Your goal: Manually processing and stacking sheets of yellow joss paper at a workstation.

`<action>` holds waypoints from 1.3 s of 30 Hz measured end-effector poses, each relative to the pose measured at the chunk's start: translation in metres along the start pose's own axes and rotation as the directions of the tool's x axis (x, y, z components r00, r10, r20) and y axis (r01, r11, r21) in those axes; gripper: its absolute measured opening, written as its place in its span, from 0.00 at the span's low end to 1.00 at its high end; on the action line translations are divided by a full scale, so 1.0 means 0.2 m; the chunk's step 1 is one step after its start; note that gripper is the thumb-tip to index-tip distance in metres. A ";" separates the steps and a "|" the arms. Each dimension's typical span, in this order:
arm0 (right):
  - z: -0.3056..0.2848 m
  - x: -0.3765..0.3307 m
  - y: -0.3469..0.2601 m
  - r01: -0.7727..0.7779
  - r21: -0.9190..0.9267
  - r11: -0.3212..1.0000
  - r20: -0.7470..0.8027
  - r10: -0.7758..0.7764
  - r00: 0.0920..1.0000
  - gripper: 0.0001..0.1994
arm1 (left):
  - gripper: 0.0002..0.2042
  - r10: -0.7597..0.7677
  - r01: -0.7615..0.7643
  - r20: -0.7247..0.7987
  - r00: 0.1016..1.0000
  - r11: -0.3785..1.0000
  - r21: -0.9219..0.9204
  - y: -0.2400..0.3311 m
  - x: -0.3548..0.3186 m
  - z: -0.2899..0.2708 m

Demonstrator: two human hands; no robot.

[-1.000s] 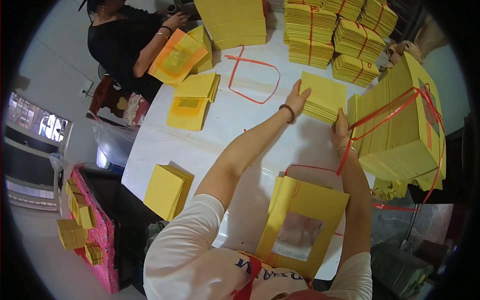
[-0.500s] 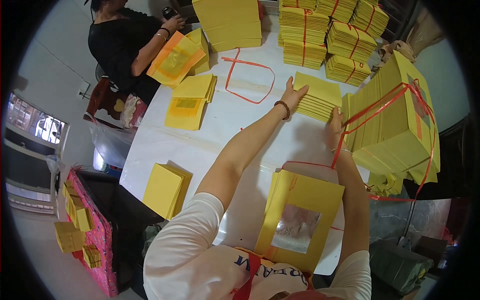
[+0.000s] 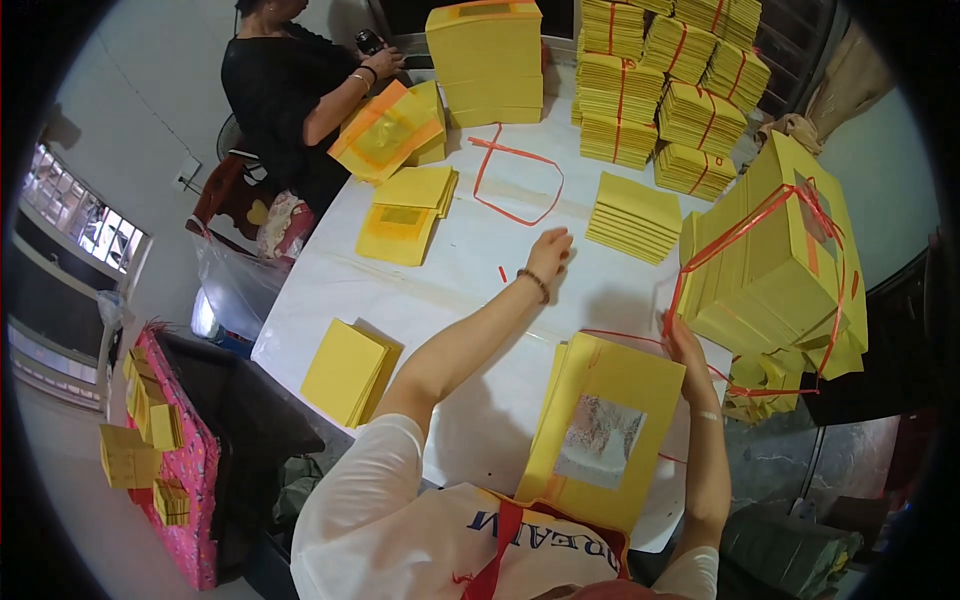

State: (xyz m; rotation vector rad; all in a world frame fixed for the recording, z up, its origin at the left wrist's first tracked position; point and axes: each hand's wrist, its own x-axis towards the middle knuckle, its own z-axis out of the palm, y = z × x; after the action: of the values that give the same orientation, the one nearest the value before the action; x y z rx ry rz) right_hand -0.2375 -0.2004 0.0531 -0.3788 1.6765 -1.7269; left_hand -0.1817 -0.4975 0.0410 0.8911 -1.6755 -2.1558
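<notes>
My left hand (image 3: 550, 252) is held over the white table, its fingers loosely bent and apart, with nothing in it. To its right lies a fanned stack of yellow paper sheets (image 3: 634, 218), no hand touching it. My right hand (image 3: 684, 345) is by the top right corner of a thick yellow paper stack (image 3: 562, 400) with a silvery square on its top sheet. That hand's fingers look stretched out, partly turned from view, close to a red plastic strap (image 3: 622, 335).
A tall yellow paper pile (image 3: 770, 265) with red strap stands right; strapped bundles (image 3: 618, 95) rise behind. A red strap loop (image 3: 517, 190) lies on the white table (image 3: 470, 320). Smaller yellow stacks (image 3: 346, 372) sit left. A person (image 3: 285, 90) in black holds a dark object far left.
Both hands have let go of the fanned yellow stack, which stays on the table. My left hand has drawn back toward me; my right has come down beside the thick stack. The view has shifted slightly.
</notes>
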 end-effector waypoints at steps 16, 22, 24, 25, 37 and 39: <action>0.39 -1.22 -1.00 0.999 -0.041 0.008 0.433 -0.901 0.025 0.05 | 0.13 -0.196 0.262 0.193 0.961 0.867 -0.425 -0.17 -0.81 -0.49; 0.30 -1.41 -0.97 0.986 0.163 -0.031 0.357 -0.930 -0.088 0.04 | 0.11 -0.184 0.282 0.235 0.954 0.815 -0.507 -0.25 -0.93 -0.51; 0.33 -1.45 -0.97 0.971 0.233 -0.044 0.322 -0.939 -0.120 0.04 | 0.11 -0.218 0.304 0.223 0.950 0.807 -0.506 -0.28 -0.96 -0.52; 0.34 -1.47 -0.97 0.962 0.268 -0.046 0.307 -0.943 -0.130 0.04 | 0.11 -0.220 0.302 0.216 0.951 0.802 -0.515 -0.29 -0.98 -0.53; 0.84 -1.47 -1.26 0.818 0.570 -0.078 0.142 -0.971 -0.192 0.08 | 0.12 -0.242 0.319 0.211 0.947 0.789 -0.525 -0.28 -1.04 -0.50; 0.88 -1.45 -1.28 0.701 0.712 -0.042 0.118 -0.977 -0.179 0.09 | 0.12 -0.233 0.318 0.224 0.946 0.796 -0.514 -0.31 -1.03 -0.51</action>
State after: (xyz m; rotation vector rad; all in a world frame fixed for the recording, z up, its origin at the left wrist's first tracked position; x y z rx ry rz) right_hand 0.0133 -0.1650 0.3939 -2.1604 0.1203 -2.2921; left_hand 0.0499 -0.4432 0.0312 0.8494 -0.9074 -2.7490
